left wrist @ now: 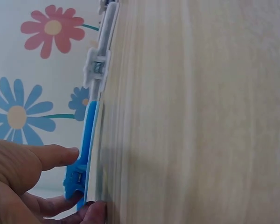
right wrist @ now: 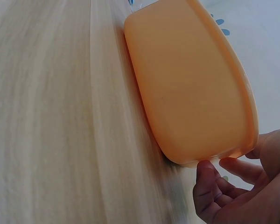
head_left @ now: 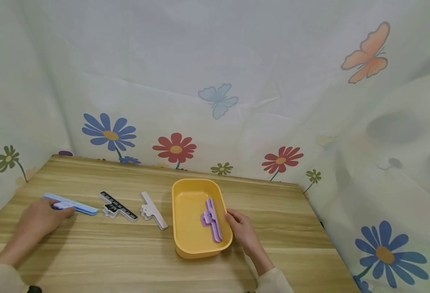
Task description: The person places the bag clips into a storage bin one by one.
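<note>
My left hand (head_left: 40,217) pinches a blue ruler-edged clip (head_left: 77,206) at the left of the table. In the left wrist view the thumb lies on one side of that blue clip (left wrist: 87,135) and the fingers on the other. My right hand (head_left: 243,232) grips the right rim of a yellow plastic tub (head_left: 178,244), fingertips against its outer wall. Inside the tub, towards its right side, lies a purple clip (head_left: 212,220). Only the outside of the orange-looking tub (right wrist: 191,84) shows in the right wrist view.
Between the left hand and the tub lie a black-and-white piano-key clip (head_left: 119,206) and a white clip (head_left: 154,210). All stand on a wood-grain table (head_left: 127,260). A flower-printed curtain (head_left: 156,101) rises behind the table and at its sides.
</note>
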Tool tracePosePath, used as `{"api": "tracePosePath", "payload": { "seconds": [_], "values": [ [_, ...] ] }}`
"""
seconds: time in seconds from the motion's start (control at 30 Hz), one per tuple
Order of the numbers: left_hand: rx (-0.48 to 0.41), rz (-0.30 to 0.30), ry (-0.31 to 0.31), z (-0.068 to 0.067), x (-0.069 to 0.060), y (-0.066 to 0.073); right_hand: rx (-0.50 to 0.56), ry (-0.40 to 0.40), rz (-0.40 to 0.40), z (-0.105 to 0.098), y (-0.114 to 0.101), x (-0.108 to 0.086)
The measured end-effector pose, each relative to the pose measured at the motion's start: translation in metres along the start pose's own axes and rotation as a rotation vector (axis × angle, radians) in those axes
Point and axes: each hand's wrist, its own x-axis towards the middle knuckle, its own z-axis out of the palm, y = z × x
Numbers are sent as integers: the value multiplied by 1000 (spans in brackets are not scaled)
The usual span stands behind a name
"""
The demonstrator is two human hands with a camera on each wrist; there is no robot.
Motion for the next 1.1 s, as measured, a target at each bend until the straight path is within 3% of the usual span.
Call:
{"api": "tracePosePath", "payload": {
  "seconds": [0.27, 0.5, 0.67, 0.77, 0.9, 1.1],
  "values": [
    [-87, -42, 99, -8, -5, -4, -10, 1, 5, 0, 0, 0],
    [-164, -24, 199, -22, -11, 1, -23, 3, 14, 0, 1, 0],
    [-174, -70, 210, -31, -12, 6, -29, 11, 13, 0, 23, 10],
    [-204, -67, 223, -36, -11, 9, -37, 19, 15, -1, 36, 14],
    [-264, -47, 222, -43, -12, 17, -35, 23, 14, -1, 40, 16],
    [-306, -99, 184, -56, -15, 35, -38, 22, 10, -2, 40, 16]
  ]
}}
